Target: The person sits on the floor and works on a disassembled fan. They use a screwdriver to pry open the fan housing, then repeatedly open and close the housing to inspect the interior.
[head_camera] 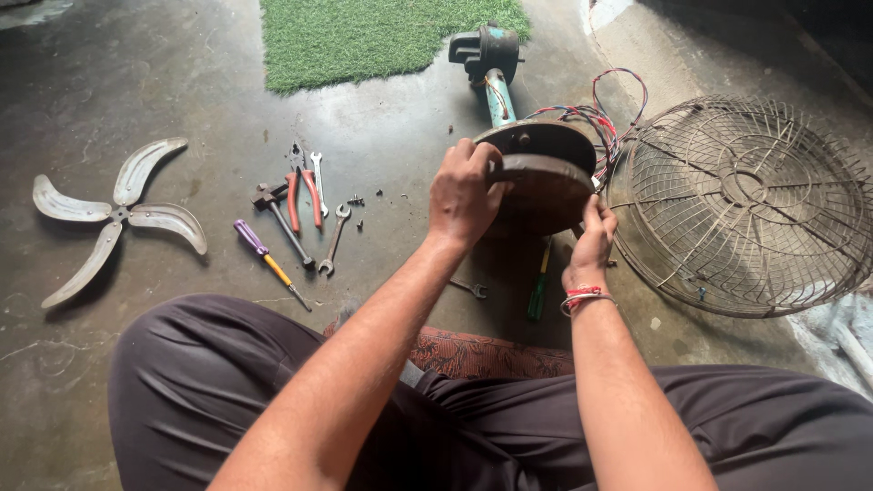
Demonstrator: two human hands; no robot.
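Note:
A round, rusty brown fan motor housing [546, 186] stands on the concrete floor, joined to a teal stem and head [491, 55] behind it. My left hand [464, 195] grips the housing's left rim. My right hand [593, 238], a red thread band on its wrist, holds the lower right edge. Coloured wires [600, 123] loop out of the housing's right side.
A wire fan guard [741, 205] lies at the right. A four-blade metal fan blade [114, 214] lies at the left. Red-handled pliers [305, 195], a hammer [282, 223], spanners [335, 238], a purple screwdriver [264, 259] and a green screwdriver [539, 284] lie scattered in front. Green turf mat [382, 36] at the back.

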